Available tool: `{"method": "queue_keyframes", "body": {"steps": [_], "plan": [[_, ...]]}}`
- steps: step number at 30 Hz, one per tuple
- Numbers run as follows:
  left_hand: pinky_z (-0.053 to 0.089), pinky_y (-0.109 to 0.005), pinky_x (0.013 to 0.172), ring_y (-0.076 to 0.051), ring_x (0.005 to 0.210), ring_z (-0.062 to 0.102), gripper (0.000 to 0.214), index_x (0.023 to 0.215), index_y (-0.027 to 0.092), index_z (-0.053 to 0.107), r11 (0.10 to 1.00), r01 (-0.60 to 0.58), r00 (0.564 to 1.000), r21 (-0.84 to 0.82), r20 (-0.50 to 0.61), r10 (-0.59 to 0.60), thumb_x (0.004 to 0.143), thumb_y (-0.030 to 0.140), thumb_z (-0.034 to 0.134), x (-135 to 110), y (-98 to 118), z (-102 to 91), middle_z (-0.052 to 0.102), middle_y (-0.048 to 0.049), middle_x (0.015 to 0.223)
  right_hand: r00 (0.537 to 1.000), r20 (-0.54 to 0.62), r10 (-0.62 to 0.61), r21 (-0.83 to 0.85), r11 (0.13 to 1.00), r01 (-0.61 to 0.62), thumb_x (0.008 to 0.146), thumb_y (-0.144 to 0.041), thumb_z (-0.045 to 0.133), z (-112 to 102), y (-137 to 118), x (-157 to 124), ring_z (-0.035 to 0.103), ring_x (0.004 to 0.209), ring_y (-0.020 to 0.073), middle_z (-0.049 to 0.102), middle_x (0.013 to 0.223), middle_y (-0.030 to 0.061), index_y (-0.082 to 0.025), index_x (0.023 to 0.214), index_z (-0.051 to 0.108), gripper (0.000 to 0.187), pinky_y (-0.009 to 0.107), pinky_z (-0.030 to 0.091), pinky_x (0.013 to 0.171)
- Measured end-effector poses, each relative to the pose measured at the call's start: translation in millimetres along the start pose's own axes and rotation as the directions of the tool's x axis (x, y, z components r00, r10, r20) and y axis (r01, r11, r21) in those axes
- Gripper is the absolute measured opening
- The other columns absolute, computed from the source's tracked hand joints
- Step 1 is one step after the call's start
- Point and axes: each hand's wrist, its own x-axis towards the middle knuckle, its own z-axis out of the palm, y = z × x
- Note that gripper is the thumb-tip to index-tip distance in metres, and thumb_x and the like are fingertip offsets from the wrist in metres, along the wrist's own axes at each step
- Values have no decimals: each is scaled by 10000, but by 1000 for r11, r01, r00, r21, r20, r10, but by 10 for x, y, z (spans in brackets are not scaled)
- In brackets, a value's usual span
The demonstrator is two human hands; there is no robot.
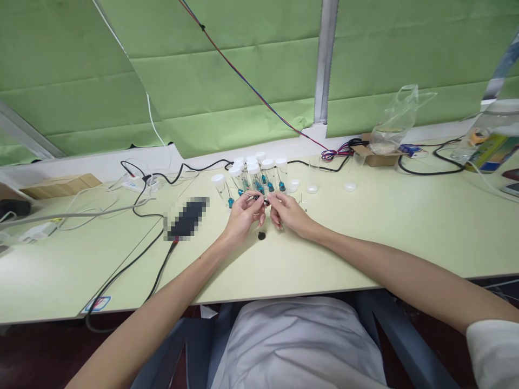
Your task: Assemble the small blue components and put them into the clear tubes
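My left hand (242, 214) is closed in a pinch on a small dark part with a thin metal rod (248, 195) sticking out to the upper left. Close beside it, my right hand (288, 213) pinches at a small black piece (266, 202); whether this joins the left hand's part I cannot tell. A round black disc (261, 236) lies on the table just below my hands. Behind them stand several clear tubes with white caps (253, 169), holding blue-green pieces on thin rods. Small metal bits (304, 202) lie right of my right hand.
White caps (312, 189) and clear tubes lie right of the group. A pixelated dark object (188, 217) with a black cable is at left on the table (365, 227). A cardboard box (377, 157) with a plastic bag and a large jar (497, 135) stand at the right.
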Motion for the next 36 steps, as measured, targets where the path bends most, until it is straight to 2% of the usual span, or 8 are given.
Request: {"method": "queue_keyframes", "body": {"steps": [4,10,14,20,25,32,36], "plan": [[403,-226,423,-101,468,515,369,932,199,554,1000,2,1000,-2,-14,-2,764,415,803,3,-7,-6,553,37,642,1000,23,16,-3,1000,-16,868,-629,639,2,-31,-13,464,381,95,501,455,-116,-226,956,494,438,193,371,383],[402,-223,425,-92,464,514,388,913,191,552,1000,12,1000,-5,5,-12,757,435,811,-3,-12,11,599,13,676,999,44,-23,20,1000,22,922,-660,522,-2,15,23,456,369,85,474,447,-87,-206,779,505,476,201,374,377],[401,-223,428,-96,475,522,395,919,189,556,1000,15,1000,-4,10,-15,752,437,815,-6,-7,21,608,5,682,1000,25,10,8,1000,-11,946,-677,457,0,40,36,447,356,86,489,434,-60,-201,710,497,532,208,372,366],[407,-226,426,-96,461,511,378,930,196,557,1000,1,1000,2,-12,-1,762,426,806,10,-17,-11,554,36,645,999,2,32,6,999,-32,909,-641,568,13,-38,-8,459,376,91,488,453,-101,-214,907,519,430,192,370,380],[411,-227,430,-100,463,514,359,938,200,556,1000,-8,1000,1,-7,8,775,411,796,11,-21,-13,552,38,636,1000,15,25,2,1000,-25,880,-606,630,9,-62,-19,455,374,95,490,446,-115,-223,937,495,410,194,368,387],[405,-221,431,-89,466,516,373,922,192,559,1000,9,1000,1,3,-9,768,427,803,-3,-18,6,593,16,677,999,36,-10,25,1000,10,921,-657,521,3,7,16,453,370,85,475,451,-86,-208,783,503,470,201,368,372],[403,-221,430,-92,467,517,381,921,193,558,1000,11,1000,4,3,-11,764,434,807,1,-20,3,590,17,666,1000,26,-2,26,1000,1,942,-664,481,11,20,22,445,360,84,482,447,-78,-209,766,494,487,202,365,365]]}}
